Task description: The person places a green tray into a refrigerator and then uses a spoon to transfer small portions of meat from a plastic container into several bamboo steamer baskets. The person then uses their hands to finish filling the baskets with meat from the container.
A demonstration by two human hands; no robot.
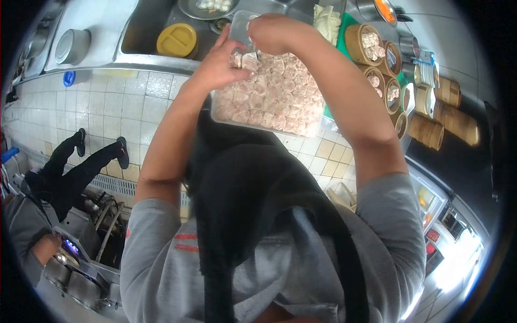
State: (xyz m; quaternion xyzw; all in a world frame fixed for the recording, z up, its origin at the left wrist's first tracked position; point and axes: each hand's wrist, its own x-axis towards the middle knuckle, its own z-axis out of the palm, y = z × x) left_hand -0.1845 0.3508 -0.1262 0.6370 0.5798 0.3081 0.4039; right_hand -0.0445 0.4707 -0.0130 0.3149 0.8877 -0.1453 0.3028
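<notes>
A clear plastic tub [214,110] packed with rows of pale, pleated siu mai dumplings [280,91] sits in front of me at the counter's edge. My left hand [221,63] is over its left side, thumb and fingers curled around a few dumplings [249,61]. At the tub's far end, where bare plastic shows, my right hand [272,35] reaches in with bent fingers. Its fingertips point down and are mostly hidden, so what they pinch, if anything, does not show.
Bamboo steamers [355,46], some with dumplings inside, stand on a green board [344,47] at right, beside a leafy vegetable [326,24]. A yellow lid [176,40] lies in the sink [141,40]. Another person [40,188] works at the stove at lower left.
</notes>
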